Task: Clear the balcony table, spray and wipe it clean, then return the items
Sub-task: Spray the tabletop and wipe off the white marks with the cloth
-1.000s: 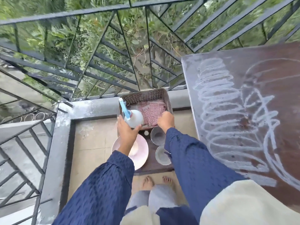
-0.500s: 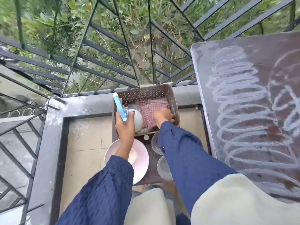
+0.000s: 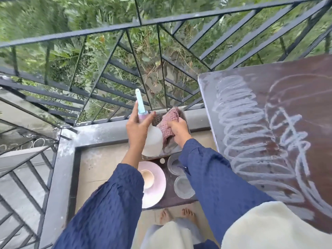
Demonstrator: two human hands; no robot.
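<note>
Item one: spray bottle [image 3: 151, 139], white body, pale blue nozzle pointing up. We hold it in our left hand [image 3: 137, 131], fingers curled round the neck, lifted above the basket [image 3: 185, 115]. We can read no label or brand on it.

Item two: cloth [image 3: 168, 121], pink checked weave, bunched. Our right hand [image 3: 177, 130] is closed on it, raising it from the basket, one end hanging down inside.

Item three: basket, perforated walls, mostly hidden behind the bottle and cloth; it sits on a low dark stool [image 3: 170, 198] against the balcony ledge [image 3: 100, 130].

Item four: pink plate [image 3: 156, 191] with a small cup [image 3: 146, 178] on it, on the same stool, partly under our left sleeve [image 3: 107, 203].

Item five: two clear glasses [image 3: 183, 186], just beside the plate on the stool.

Item six: table [image 3: 296, 97], dark brown top, to our right, bare of items and marked with looping white trails. These form no legible writing.

Item seven: black metal railing [image 3: 107, 33] with greenery beyond.
</note>
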